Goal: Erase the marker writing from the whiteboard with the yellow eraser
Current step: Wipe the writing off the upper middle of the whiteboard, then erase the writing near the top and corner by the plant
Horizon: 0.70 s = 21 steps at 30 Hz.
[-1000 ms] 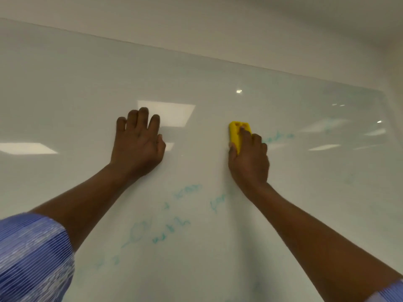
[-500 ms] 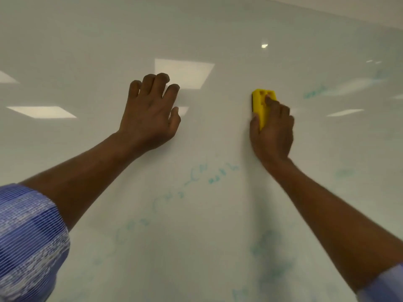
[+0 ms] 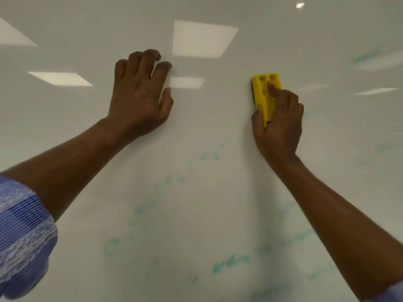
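Fingers (image 3: pixel 273 89): one finger lies on top of the yellow block eraser (image 3: pixel 263 94). The thumb hugs its left side and the other fingers curl round its right side, so it is held tight.
Right hand (image 3: pixel 280 125): it presses the yellow block eraser against the shiny white whiteboard (image 3: pixel 218 131), high up on the right.
Left hand (image 3: pixel 139 99): it holds nothing. Its fingers are a little bent and a little apart, and it leans on the whiteboard.
How to wipe well: I think the pad should lie flat, with a firm push, and slide down in long strokes that overlap, so no line is missed.
Eraser look: bright yellow top with small square dents. A dark pad strip shows along its left edge, right on the board.
Faint green marker writing (image 3: pixel 231 263): blurry marks lie below both hands, and a few far to the right. The spot around the eraser looks clean. I think a lot is left to wipe.
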Each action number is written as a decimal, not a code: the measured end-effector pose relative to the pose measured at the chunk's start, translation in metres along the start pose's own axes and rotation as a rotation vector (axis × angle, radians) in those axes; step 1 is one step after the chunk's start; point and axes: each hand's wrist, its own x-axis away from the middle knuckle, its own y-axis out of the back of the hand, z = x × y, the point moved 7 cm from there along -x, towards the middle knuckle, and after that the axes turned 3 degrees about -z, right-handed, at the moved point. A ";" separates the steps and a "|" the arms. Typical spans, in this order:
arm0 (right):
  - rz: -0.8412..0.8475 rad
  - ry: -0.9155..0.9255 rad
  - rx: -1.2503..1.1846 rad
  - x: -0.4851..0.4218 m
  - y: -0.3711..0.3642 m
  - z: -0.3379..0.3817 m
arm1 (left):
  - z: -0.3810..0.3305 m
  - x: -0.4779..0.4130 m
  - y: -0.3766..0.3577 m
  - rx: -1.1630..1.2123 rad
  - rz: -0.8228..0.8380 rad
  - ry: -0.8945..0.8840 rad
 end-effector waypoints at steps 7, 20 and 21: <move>0.319 0.516 -0.205 0.149 -0.009 0.123 | 0.005 0.041 0.008 -0.017 0.020 0.034; 0.217 0.263 -0.213 0.170 -0.011 0.154 | 0.020 0.077 0.017 -0.101 0.079 0.073; 0.276 0.349 -0.243 0.193 -0.009 0.170 | 0.020 0.079 0.018 -0.101 0.082 0.070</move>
